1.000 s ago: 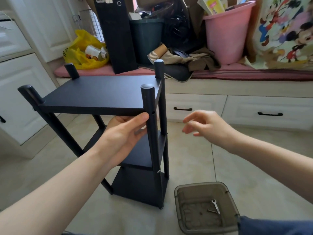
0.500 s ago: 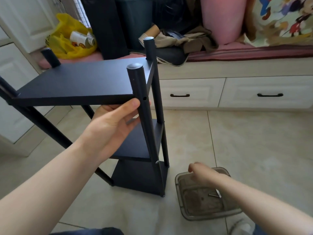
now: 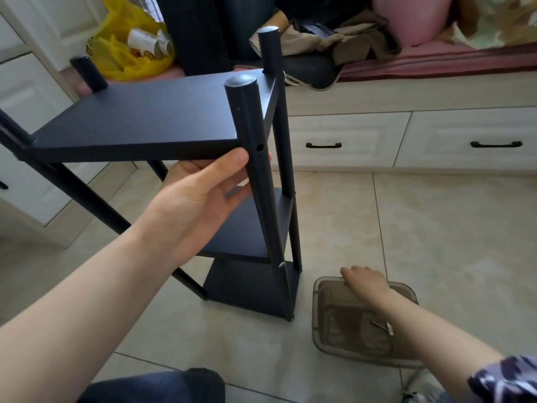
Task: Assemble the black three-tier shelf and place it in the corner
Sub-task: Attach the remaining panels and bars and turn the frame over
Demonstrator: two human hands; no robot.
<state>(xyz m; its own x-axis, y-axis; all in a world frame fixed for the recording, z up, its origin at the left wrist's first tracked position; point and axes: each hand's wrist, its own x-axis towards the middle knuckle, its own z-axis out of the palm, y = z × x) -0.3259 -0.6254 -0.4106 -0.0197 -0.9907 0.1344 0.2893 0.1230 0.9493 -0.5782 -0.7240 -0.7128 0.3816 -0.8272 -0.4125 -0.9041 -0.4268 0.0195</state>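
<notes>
A head-worn view looks down at a black three-tier shelf [image 3: 145, 123] standing upright on a pale tiled floor [image 3: 436, 242], in front of white drawers. It is not in a corner.

The left hand [image 3: 194, 205] holds the shelf just under the top board. Its thumb lies along the board's front edge and touches the near front post [image 3: 255, 184], while the fingers curl round behind that post. Just above the thumb, the post shows an open hole [image 3: 260, 147] with no screw in it. Lower down on the same post, a small silver screw head [image 3: 281, 265] shows at the middle board.

The right hand [image 3: 364, 286] reaches down to a grey see-through tray [image 3: 316, 315] on the floor just beside the shelf's foot. It rests at the tray's far rim. Its fingers point away and down, so whether they are apart or pinching anything cannot be told. A small metal spanner [image 3: 383, 325] lies in the tray, near the forearm.

This looks like the fastening stage: the frame stands, but the top board seems to lack a screw. The next move probably calls for picking a small fastener or the spanner out of the tray while the left hand steadies the post.

No writing can be read; print on packets in a yellow bag [image 3: 128, 53] is too blurred.
</notes>
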